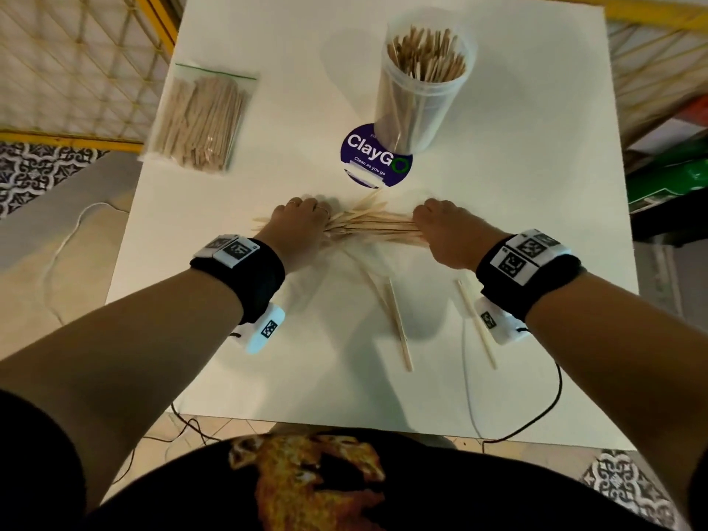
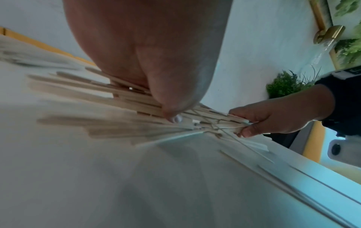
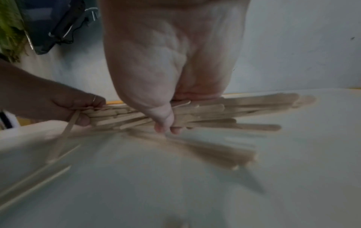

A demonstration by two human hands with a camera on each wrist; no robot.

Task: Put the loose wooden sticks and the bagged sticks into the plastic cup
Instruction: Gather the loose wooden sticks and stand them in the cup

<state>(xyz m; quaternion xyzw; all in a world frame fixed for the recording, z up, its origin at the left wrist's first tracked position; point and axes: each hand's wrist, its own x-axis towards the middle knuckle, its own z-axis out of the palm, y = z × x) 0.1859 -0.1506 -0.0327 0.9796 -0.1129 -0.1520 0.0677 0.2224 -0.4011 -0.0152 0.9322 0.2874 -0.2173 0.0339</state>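
Note:
A bundle of loose wooden sticks [image 1: 373, 226] lies crosswise at the middle of the white table [image 1: 517, 185]. My left hand [image 1: 302, 220] grips its left end and my right hand [image 1: 444, 228] grips its right end, thumbs under and fingers over, as the wrist views show [image 2: 136, 100] [image 3: 205, 112]. A few stray sticks [image 1: 398, 323] lie nearer to me. The clear plastic cup [image 1: 417, 93] stands at the far centre-right, partly filled with upright sticks. The zip bag of sticks [image 1: 201, 120] lies at the far left corner.
A round purple ClayGo sticker [image 1: 367, 159] sits on the table just in front of the cup. Thin cables [image 1: 471, 377] run from the wrist cameras over the table's near edge. Yellow-framed lattice panels [image 1: 76, 70] flank the table.

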